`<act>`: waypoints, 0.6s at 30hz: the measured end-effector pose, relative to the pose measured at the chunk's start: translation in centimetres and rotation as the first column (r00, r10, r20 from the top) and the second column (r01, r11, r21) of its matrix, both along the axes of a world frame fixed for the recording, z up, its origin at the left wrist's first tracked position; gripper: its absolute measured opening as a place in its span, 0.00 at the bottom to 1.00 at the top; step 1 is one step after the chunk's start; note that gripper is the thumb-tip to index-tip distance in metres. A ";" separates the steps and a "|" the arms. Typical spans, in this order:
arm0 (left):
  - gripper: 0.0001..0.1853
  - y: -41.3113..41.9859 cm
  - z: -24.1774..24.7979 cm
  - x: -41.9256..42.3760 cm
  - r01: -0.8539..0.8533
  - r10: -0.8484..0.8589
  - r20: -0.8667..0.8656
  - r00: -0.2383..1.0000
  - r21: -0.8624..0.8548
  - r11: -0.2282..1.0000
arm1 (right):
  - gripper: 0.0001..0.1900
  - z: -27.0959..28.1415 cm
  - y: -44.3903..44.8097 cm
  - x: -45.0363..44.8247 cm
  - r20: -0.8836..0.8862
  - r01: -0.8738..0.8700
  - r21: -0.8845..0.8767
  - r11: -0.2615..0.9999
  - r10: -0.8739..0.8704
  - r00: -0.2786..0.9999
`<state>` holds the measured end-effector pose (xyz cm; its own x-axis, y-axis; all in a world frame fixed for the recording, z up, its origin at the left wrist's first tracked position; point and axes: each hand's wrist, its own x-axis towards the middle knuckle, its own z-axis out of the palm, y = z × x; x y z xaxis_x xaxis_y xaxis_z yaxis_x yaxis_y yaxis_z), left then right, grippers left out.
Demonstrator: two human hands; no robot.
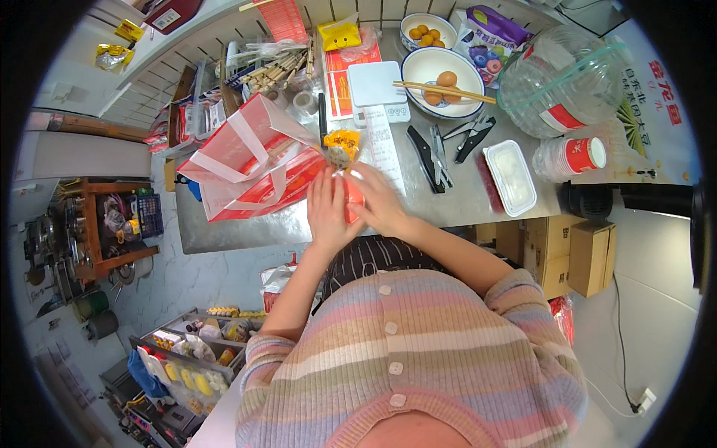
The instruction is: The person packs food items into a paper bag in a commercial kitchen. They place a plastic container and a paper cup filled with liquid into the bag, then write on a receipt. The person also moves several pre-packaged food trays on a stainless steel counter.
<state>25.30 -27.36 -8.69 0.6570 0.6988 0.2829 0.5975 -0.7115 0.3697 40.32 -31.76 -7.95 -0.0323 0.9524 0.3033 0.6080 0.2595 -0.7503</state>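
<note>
At the front edge of a metal table (263, 232), my left hand (326, 208) and my right hand (381, 201) are on a small red and white item (354, 197), largely hidden by the fingers, so its kind is unclear. The left hand lies nearly flat, its fingers pointing away from me; the right thumb and fingers close around the item from the right. Just beyond the fingertips sits a yellow foil packet (343, 143). A red and white carrier bag (252, 162) with white handles stands beside my left hand. A printed paper slip (383, 145) lies beyond my right hand.
A white kitchen scale (376, 84), a bowl with eggs (411, 64) and chopsticks (442, 91), and a smaller bowl (408, 25) stand farther back. Staplers (430, 159), a lidded plastic tub (511, 178), stacked cups (577, 155) and a big plastic jar (552, 84) are at the right.
</note>
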 end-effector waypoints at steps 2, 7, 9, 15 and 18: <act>0.43 -0.8 -0.3 -0.3 -0.094 0.094 0.077 0.993 -0.001 0.996 | 0.30 -0.7 -1.0 0.5 -0.005 0.040 -0.007 0.999 -0.040 0.999; 0.41 -0.7 -2.2 -0.7 -0.066 0.075 0.180 0.981 -0.055 0.996 | 0.32 0.7 -0.5 -1.1 0.148 -0.073 0.036 0.997 0.067 0.987; 0.40 -0.4 -2.6 -0.9 -0.051 0.059 0.184 0.981 -0.046 0.998 | 0.33 0.9 0.2 -2.4 0.185 -0.073 0.020 0.997 0.068 0.980; 0.42 -0.1 -2.5 -1.6 0.019 0.029 0.291 0.956 -0.161 0.987 | 0.37 -0.1 0.5 -3.9 0.254 -0.004 -0.070 0.998 0.022 0.967; 0.50 -0.9 -3.3 -2.7 0.026 0.099 0.411 0.906 -0.288 0.957 | 0.41 0.2 1.4 -4.0 0.271 -0.004 -0.132 0.991 0.040 0.962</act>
<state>22.55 -28.30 -12.03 0.4944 0.8107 0.3135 0.3665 -0.5214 0.7706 36.34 -30.38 -7.78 -0.1181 0.9810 0.1542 0.7895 0.1869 -0.5846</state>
